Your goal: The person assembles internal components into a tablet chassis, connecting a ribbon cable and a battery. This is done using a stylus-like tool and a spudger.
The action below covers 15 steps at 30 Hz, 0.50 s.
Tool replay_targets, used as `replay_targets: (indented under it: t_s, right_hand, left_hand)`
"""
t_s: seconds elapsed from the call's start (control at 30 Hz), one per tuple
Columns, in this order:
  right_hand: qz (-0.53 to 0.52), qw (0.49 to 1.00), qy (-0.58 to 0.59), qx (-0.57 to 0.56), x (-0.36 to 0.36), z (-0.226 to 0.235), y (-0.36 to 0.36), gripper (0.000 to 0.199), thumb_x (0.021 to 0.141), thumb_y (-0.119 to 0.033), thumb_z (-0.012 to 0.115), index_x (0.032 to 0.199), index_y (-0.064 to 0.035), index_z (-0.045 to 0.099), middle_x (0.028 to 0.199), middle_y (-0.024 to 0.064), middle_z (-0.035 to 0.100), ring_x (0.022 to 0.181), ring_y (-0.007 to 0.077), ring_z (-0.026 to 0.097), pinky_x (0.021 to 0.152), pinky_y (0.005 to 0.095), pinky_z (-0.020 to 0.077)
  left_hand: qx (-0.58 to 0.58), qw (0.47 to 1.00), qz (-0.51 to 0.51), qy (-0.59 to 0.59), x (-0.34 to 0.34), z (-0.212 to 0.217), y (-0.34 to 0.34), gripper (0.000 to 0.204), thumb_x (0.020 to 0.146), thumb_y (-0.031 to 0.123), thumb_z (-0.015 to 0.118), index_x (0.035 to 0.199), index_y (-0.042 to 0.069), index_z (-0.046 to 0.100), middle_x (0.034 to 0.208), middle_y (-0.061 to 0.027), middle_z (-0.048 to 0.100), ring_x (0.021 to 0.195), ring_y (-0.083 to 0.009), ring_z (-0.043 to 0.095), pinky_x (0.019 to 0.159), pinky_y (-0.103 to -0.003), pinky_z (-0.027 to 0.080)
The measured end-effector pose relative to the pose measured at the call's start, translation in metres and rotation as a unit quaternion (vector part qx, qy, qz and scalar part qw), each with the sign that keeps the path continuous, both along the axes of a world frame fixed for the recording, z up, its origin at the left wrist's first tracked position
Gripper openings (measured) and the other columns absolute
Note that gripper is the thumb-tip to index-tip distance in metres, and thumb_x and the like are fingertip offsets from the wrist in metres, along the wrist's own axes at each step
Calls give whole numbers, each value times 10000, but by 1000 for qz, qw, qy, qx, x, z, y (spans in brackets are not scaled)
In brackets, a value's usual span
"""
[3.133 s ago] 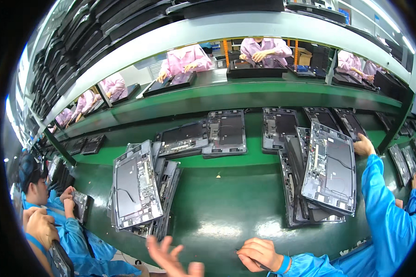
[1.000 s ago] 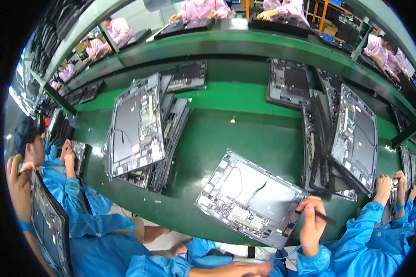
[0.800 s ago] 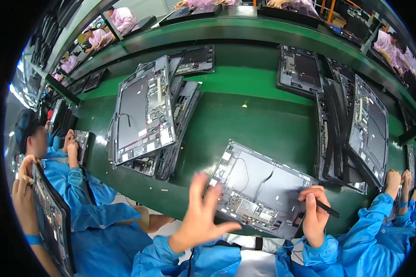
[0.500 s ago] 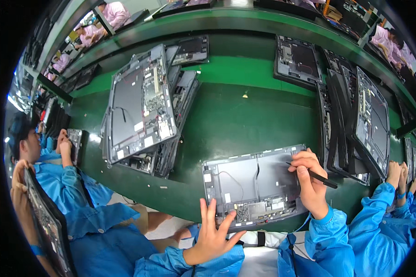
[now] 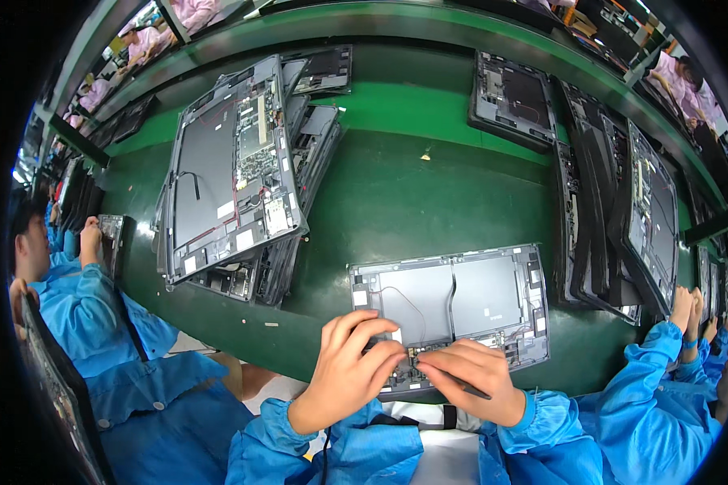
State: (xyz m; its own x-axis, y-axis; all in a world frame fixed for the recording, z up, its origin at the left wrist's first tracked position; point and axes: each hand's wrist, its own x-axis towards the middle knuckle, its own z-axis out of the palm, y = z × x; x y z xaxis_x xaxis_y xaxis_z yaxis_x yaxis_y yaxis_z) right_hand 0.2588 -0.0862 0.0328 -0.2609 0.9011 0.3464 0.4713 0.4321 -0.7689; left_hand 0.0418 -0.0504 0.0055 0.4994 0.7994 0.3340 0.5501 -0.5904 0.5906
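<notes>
The left hand (image 5: 349,372) curls its fingers (image 5: 384,349) down onto the near edge of a flat grey open device panel (image 5: 453,303), fingertips bunched at a small part by the circuit strip. The right hand (image 5: 471,378) pinches a thin dark tool (image 5: 466,388), its fingers meeting the left's. The panel is rectangular, matte, laced with thin wires, lying on the smooth green counter (image 5: 412,198). Blue sleeves (image 5: 534,440) enter from below. Leaning stacks of similar panels (image 5: 234,162) stand well apart.
</notes>
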Motion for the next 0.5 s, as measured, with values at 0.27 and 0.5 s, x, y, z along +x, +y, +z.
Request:
replay_targets:
  t_s: [0.27,0.5]
  right_hand:
    - [-57,977,-158,129,-11,-16,-11,217,793,-40,790,993,-4,712,814,62,668,668,179,646,512,289,519]
    - [-106,986,-120,53,-19,-6,-10,154,798,18,759,936,9,692,761,89,670,588,214,623,505,320,498]
  left_hand:
    - [-41,999,8,-34,5,-3,1,153,811,103,778,938,123,696,1088,3,670,992,-228,579,895,-391,381]
    - [-52,998,-39,11,3,16,13,190,818,141,784,972,116,676,1012,-8,646,922,-233,578,819,-373,390]
